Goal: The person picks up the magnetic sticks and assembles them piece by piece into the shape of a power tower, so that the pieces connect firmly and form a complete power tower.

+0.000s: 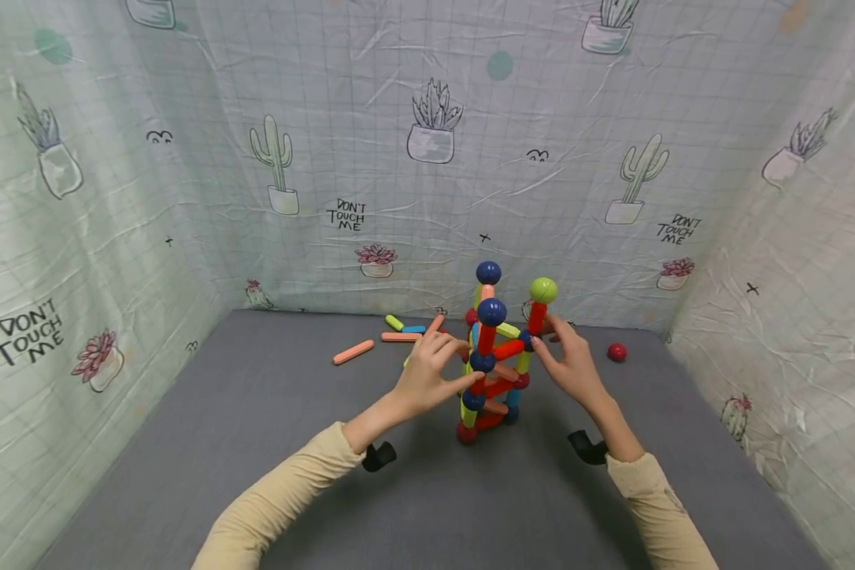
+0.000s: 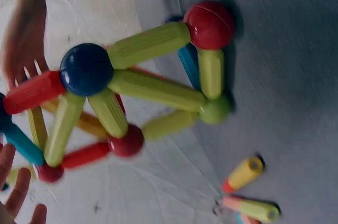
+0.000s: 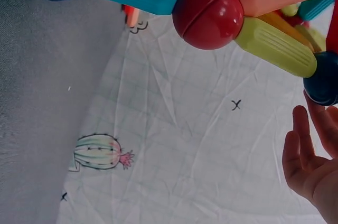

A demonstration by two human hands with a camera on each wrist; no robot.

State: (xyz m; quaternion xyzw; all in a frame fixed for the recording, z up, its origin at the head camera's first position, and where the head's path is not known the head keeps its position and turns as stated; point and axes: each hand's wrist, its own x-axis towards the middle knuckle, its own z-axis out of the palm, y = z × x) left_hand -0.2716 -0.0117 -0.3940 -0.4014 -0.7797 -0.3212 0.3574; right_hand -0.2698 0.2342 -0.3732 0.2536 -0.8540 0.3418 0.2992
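— Head view, centre frame: the rod-and-ball tower (image 1: 495, 356) stands on the grey mat (image 1: 256, 443), with both hands flanking it!
— Left hand (image 1: 427, 376), fingers spread, thumb tip on a blue ball. Right hand (image 1: 573, 364), fingers loosely spread beside the red rod (image 1: 537, 318) under the green ball (image 1: 543, 290).

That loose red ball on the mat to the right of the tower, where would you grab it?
Pinch the red ball across its middle, coming straight down from above. It is round, so any pair of opposite sides should do, and it sits alone on the grey mat, apart from the tower, with free space all around it.
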